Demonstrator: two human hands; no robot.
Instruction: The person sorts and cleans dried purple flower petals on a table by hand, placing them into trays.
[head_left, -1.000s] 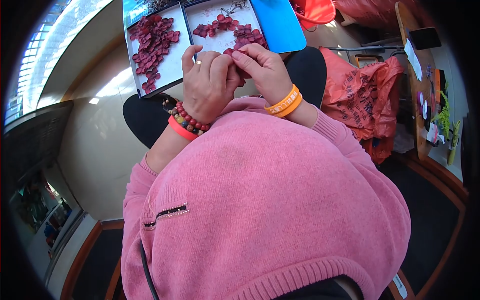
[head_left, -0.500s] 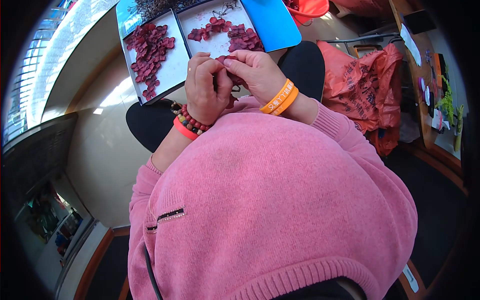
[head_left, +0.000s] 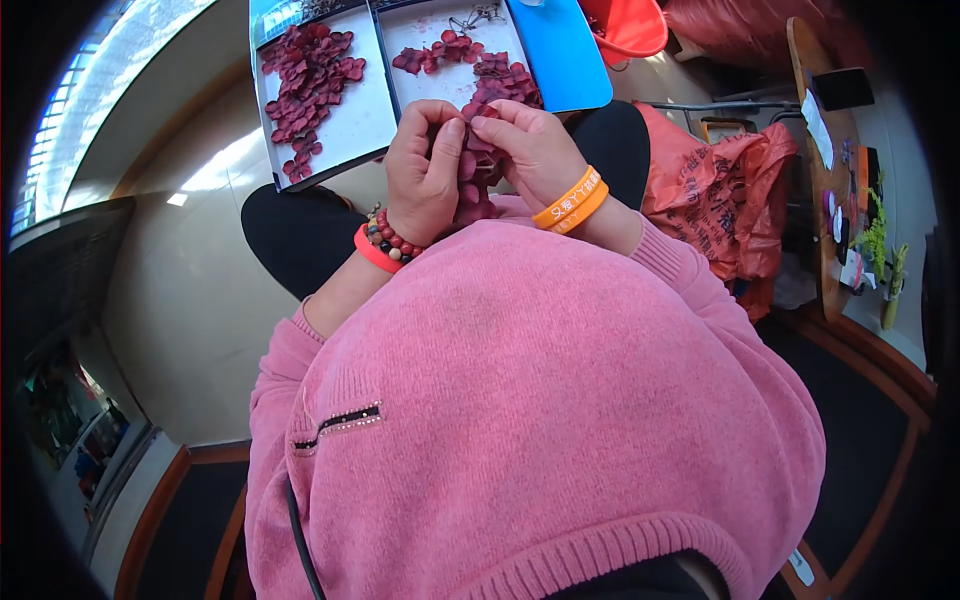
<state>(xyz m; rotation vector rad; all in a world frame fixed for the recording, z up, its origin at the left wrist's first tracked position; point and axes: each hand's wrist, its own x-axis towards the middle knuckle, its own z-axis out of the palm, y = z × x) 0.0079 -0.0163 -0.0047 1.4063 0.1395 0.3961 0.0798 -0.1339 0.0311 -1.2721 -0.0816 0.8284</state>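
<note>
Close to my body I hold a dark red flower head (head_left: 474,182) with many small florets and pale stems, which looks like a hydrangea. My left hand (head_left: 423,172) is closed, thumb pressed to the bent fingers at the flower's left side. On the opposite side my right hand (head_left: 532,150) pinches a floret at the top with thumb and finger. Just beyond them lies a divided white-bottomed box (head_left: 362,70). Loose dark red florets (head_left: 308,92) fill part of its left compartment. More floret clusters (head_left: 445,50) and thin brown stems (head_left: 475,18) are in the right one.
A blue panel (head_left: 568,55) adjoins the box on the right. Further right are a red bucket (head_left: 635,25), red plastic bags (head_left: 725,190) and a wooden table (head_left: 812,150) with green plants (head_left: 874,228). My dark-trousered knees (head_left: 290,235) are under the box.
My hands have drawn slightly apart, and the flower between them shows more fully, its pale stems now visible. The whole view has shifted a little.
</note>
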